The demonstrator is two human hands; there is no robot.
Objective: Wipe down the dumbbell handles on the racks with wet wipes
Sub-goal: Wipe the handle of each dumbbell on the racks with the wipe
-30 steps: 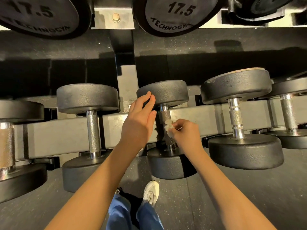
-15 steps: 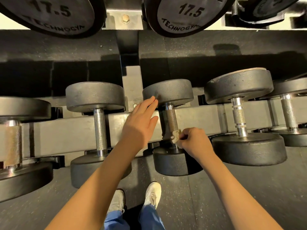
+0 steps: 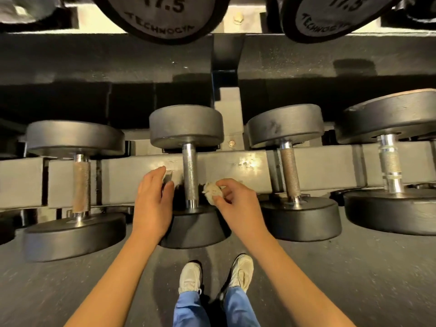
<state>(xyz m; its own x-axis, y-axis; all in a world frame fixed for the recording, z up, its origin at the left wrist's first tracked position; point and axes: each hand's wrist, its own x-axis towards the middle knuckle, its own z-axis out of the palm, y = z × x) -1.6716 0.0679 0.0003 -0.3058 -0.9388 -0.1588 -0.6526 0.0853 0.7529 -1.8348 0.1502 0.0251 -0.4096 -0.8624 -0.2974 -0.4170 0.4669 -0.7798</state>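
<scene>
Right grip [image 3: 236,205] pinches wet wipe [image 3: 212,194] beside middle handle [image 3: 190,172]; left grip [image 3: 152,204] slack, empty. Wipe should wrap knurling, full length.

This is looking like the free-weights area of a gym. A grey steel rack [image 3: 247,166] is running crosswise just beyond the fingers [image 3: 157,172], carrying a row of black round-headed dumbbells [image 3: 186,126] with knurled metal handles [image 3: 190,175]. Farther beyond the fingers, an upper tier is showing dumbbell ends [image 3: 162,17] stamped 17.5 and TECHNOGYM. Behind the fingers, speckled dark rubber flooring [image 3: 354,279] is spreading under white trainers [image 3: 190,277].
</scene>
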